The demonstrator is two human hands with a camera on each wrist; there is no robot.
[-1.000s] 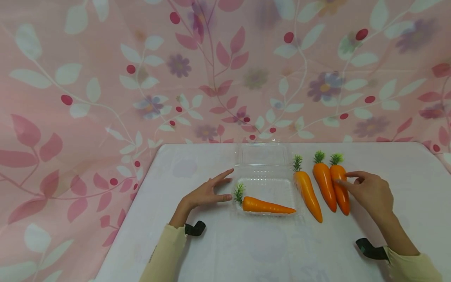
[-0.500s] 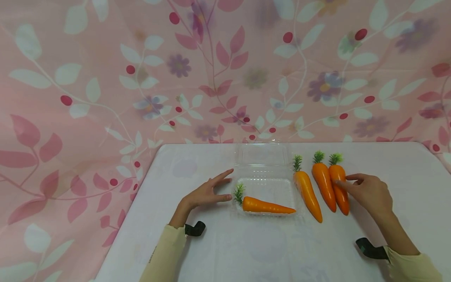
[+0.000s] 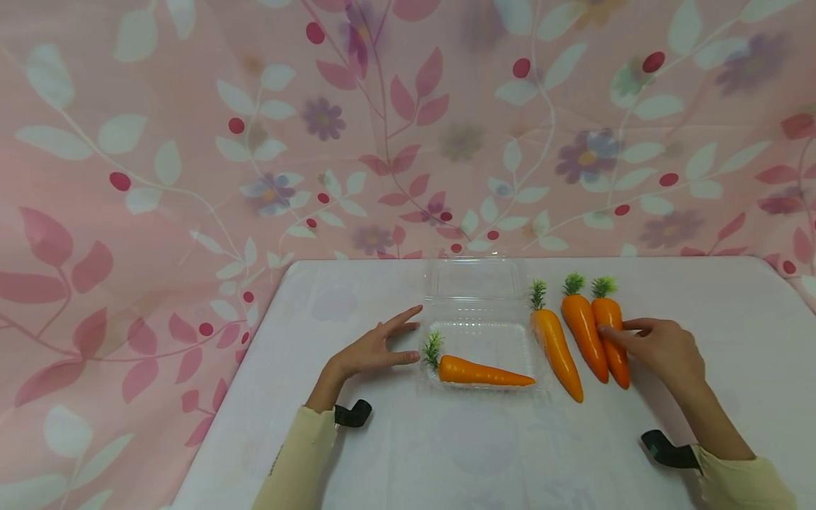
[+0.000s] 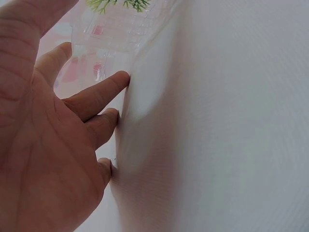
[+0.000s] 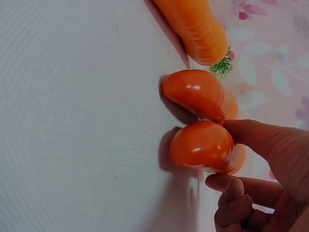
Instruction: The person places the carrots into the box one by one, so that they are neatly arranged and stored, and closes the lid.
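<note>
My right hand has its thumb and index finger on either side of the rightmost orange carrot, pinching it midway along. In the right wrist view the thumb lies between this carrot and the middle one; the other fingers are curled. Green sprigs top the carrots, which lie on the white cloth. My left hand rests on the cloth with fingers spread, its thumb tip right at the clear plastic container. One carrot lies crosswise inside, its green top over the left rim.
Another carrot lies just right of the container, slanting toward the front. The container's lid is folded back toward the table's far edge. A pink floral curtain hangs behind the white-covered table.
The right hand and the rightmost carrot have shifted slightly left, and the carrot beside it has moved left along with them. The left hand has stayed in place.
</note>
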